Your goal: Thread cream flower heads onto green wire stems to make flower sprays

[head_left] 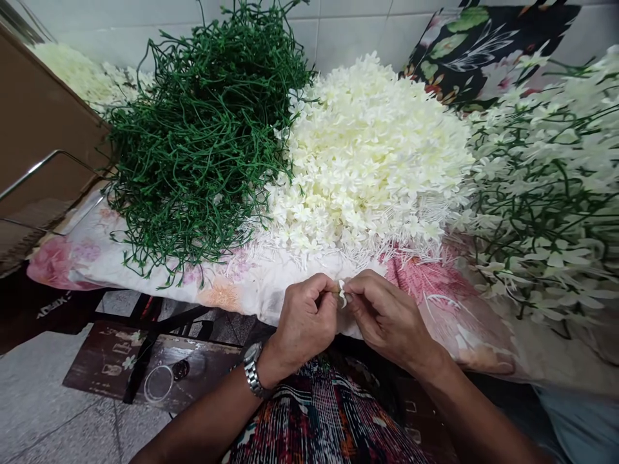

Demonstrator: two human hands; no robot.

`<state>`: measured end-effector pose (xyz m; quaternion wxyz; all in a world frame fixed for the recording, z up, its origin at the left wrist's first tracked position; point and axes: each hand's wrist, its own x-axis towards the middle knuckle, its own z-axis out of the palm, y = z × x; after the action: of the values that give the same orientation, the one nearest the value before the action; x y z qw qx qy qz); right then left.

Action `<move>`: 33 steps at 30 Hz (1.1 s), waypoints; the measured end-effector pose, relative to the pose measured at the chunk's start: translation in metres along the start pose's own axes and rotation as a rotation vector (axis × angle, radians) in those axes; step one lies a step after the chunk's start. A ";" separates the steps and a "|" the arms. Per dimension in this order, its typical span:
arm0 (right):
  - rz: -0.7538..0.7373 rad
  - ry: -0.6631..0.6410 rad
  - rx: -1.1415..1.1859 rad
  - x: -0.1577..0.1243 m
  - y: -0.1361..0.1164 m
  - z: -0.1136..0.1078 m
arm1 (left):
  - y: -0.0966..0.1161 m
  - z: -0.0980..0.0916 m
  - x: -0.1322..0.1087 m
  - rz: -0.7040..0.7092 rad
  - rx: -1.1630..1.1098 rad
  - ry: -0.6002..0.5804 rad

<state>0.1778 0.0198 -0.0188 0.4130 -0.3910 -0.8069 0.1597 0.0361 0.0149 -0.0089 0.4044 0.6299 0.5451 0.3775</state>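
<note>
My left hand (pixel 304 322) and my right hand (pixel 387 316) meet at the front edge of a floral cloth (pixel 251 283), fingers pinched together. Between their fingertips is one small white plastic flower (pixel 342 294). The left hand wears a metal wristwatch (pixel 252 370). Just beyond the hands lies a big heap of loose white flowers (pixel 367 154). Left of it is a tangled pile of bare green plastic stems (pixel 203 135). At the right lies a pile of stems with white flowers on them (pixel 546 180).
A brown cardboard box (pixel 39 122) and a metal wire frame (pixel 43 167) stand at the left. A dark wooden stool (pixel 145 361) is on the grey tiled floor below. A dark floral fabric (pixel 483 45) leans on the white tiled wall behind.
</note>
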 end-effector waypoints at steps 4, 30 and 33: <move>-0.007 0.001 -0.019 -0.001 0.000 0.002 | -0.002 0.001 0.001 -0.017 -0.013 -0.006; -0.163 -0.048 -0.162 0.008 -0.010 -0.014 | 0.010 -0.022 0.011 -0.286 -0.323 -0.209; -0.162 -0.077 -0.174 0.005 -0.007 -0.010 | 0.007 -0.020 0.010 -0.269 -0.283 -0.195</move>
<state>0.1808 0.0190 -0.0057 0.3579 -0.3526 -0.8618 0.0699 0.0217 0.0265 0.0060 0.5865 0.5217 0.5241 0.3302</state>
